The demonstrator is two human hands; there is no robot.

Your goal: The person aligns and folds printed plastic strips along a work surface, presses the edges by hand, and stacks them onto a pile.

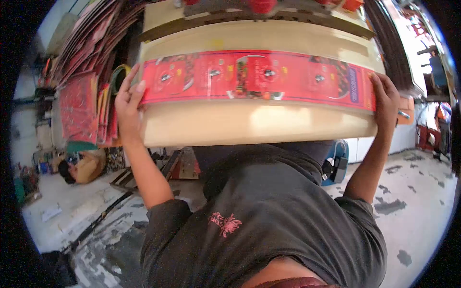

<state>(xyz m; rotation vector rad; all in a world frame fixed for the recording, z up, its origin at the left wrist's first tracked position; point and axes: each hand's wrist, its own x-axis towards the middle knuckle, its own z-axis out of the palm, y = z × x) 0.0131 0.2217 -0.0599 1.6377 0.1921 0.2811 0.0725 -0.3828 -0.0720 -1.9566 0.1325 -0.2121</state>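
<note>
A long red printed sheet (297,79), with food pictures and repeated logos, stretches across the cream-coloured work surface (259,125) in front of me. My left hand (128,98) holds its left end, thumb on top and fingers curled at the edge. At the opposite end, my right hand (385,96) grips the sheet's right edge with bent fingers. The sheet looks fairly flat between both hands, though slightly blurred. Whether it rests on the surface or hovers just above, I cannot tell.
A dark metal bar (259,21) crosses behind the surface, with red parts (262,6) above it. Stacked red printed sheets (79,105) stand at the left, near a tape-like ring (116,79). Another person (86,167) is low at the left. Dark stacked sheets (396,50) stand right.
</note>
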